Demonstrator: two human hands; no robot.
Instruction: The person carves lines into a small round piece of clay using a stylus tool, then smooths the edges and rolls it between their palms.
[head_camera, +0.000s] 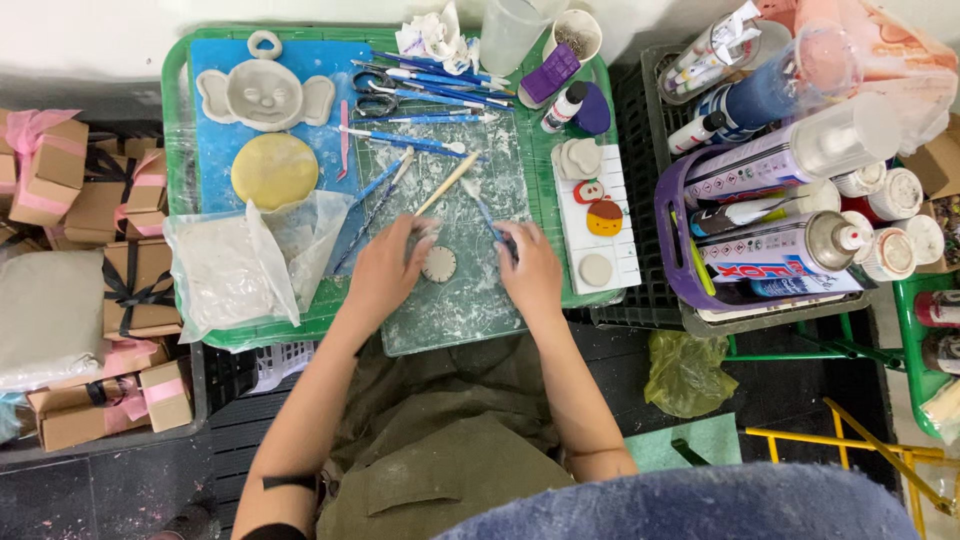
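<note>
Starting at the far left, brown gift boxes with pink and black ribbons are stacked beside a green tray. On the tray's blue mat lie a grey clay face with big ears and, below it, a yellow disc. A clear plastic bag of clay sits at the tray's near left corner, just beside the left hand.

That hand rests on the dusty glass board, its fingers curled lightly against the left edge of a small round clay piece with a notched rim; it touches the piece without gripping it. A wooden stick lies angled just above its fingertips, and blue-handled tools and scissors are spread further back.

The clay piece lies flat on the board between the two hands, close to the left fingertips and a little apart from the right ones. The right hand is clenched around a blue brush, whose pale tip points up and away from the piece.

Right of it, a white palette carries small painted clay shapes. Further right, a purple basket holds spray cans and bottles, well apart from the hands.
</note>
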